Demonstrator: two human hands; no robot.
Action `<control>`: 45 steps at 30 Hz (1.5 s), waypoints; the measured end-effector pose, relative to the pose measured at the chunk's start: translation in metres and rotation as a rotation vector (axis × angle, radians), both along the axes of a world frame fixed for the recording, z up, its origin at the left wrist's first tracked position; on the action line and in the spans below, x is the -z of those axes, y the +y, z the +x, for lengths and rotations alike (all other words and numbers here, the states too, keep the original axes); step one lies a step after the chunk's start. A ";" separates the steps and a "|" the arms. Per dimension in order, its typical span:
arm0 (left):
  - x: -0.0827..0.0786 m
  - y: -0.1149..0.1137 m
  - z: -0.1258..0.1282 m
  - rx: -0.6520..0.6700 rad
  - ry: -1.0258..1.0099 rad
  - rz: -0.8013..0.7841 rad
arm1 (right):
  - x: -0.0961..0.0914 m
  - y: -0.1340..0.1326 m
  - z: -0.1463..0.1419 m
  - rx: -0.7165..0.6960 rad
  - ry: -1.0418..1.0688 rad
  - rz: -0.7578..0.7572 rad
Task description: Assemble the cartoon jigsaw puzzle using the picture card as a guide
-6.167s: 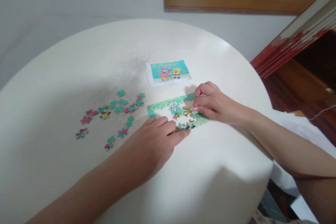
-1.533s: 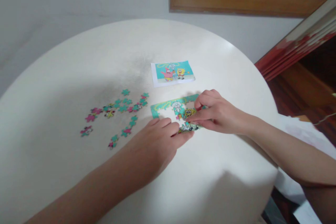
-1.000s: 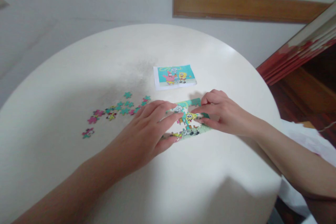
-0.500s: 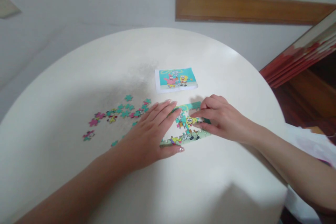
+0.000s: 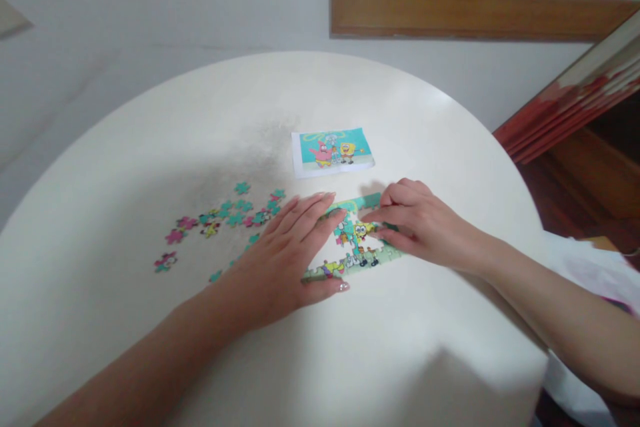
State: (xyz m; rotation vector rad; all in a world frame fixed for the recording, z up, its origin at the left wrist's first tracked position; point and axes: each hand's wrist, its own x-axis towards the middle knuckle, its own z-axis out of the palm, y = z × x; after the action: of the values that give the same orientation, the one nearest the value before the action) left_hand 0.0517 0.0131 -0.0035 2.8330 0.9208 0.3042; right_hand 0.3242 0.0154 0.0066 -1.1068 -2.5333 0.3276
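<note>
Left hand [image 5: 283, 260] covers the puzzle [image 5: 361, 233] at left, thumb spread — right hand [image 5: 420, 221] at right, fingers bent, pinch unclear.

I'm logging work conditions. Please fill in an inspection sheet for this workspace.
Surface: white table with curved far edge and a greyish patch.
Job's things: partly assembled puzzle with gaps; loose pieces to its left; picture card beyond.
Clutter: pale sheets past the table's right edge.
Hands: left hand spread over the puzzle's left part; right hand at its right part, grip unclear.
Cables: nothing clearly seen.
Surroundings: wall, wooden window frame, red-and-white curtain.
</note>
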 end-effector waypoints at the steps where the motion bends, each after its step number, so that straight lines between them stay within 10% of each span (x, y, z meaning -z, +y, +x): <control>1: -0.001 0.000 0.000 0.005 -0.001 -0.003 | 0.000 0.000 0.000 0.001 0.003 0.001; 45: -0.010 0.002 -0.009 0.037 -0.002 -0.034 | -0.016 -0.012 -0.007 -0.121 -0.032 -0.010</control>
State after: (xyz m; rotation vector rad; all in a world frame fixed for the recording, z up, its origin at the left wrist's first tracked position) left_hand 0.0427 0.0147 0.0061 2.8140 0.8640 0.2845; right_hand 0.3171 0.0038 0.0226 -0.9721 -2.6357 0.3563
